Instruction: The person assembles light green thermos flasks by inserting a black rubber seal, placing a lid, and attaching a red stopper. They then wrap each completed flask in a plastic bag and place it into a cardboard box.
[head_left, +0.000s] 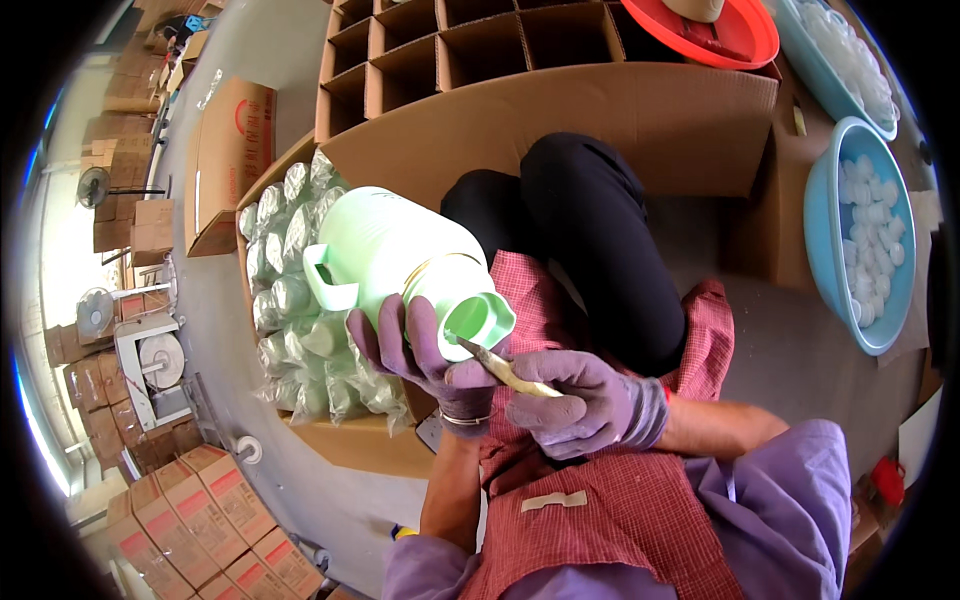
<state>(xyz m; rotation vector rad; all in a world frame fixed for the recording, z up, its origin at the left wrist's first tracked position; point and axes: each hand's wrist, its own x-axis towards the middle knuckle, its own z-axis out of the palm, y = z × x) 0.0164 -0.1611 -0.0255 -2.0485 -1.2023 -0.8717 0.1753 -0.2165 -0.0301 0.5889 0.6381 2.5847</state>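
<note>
A mint-green thermos jug [390, 240] lies tilted over my lap, its spouted mouth turned toward me and its handle on the left. My gloved left hand [425, 355] is closed around the jug's neck from below. In my gloved right hand [590, 405] is a small knife [510, 372] with a pale wrapped handle. The knife's dark narrow blade points into the jug's mouth and reaches its inner rim; whether it touches there I cannot tell. The thumb of my left hand lies close beside the blade.
An open carton with cardboard dividers [480, 45] stands ahead, a red basin [740, 45] on its right corner. Left of the jug, a carton holds several plastic-wrapped items [290, 295]. A blue basin [820, 225] of small white pieces stands right. Stacked boxes [200, 520] are lower left.
</note>
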